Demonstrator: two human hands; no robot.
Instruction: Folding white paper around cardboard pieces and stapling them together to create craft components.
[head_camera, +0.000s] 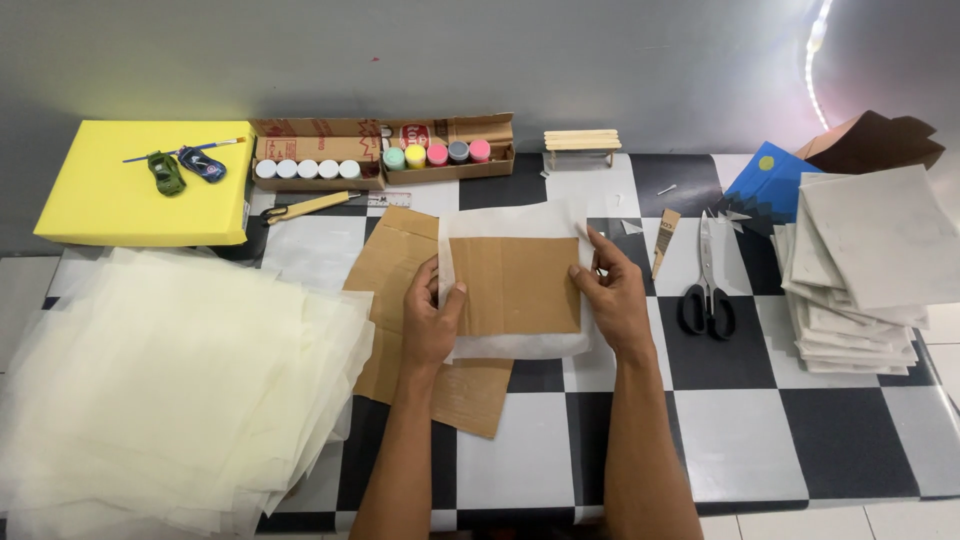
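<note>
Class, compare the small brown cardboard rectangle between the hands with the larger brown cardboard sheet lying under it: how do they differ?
The small brown cardboard rectangle rests on translucent white paper, held by the left hand and right hand; the larger brown cardboard sheet lies on the table untouched. The rectangle sits square, the sheet skewed. Both are flat brown cardboard.

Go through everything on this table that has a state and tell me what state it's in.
Cardboard square: flat on a translucent sheet, held at both edges.
Left hand: gripping its left edge.
Right hand: gripping its right edge.
Scissors: closed, lying flat.
Paint pots: capped, in box.
</note>
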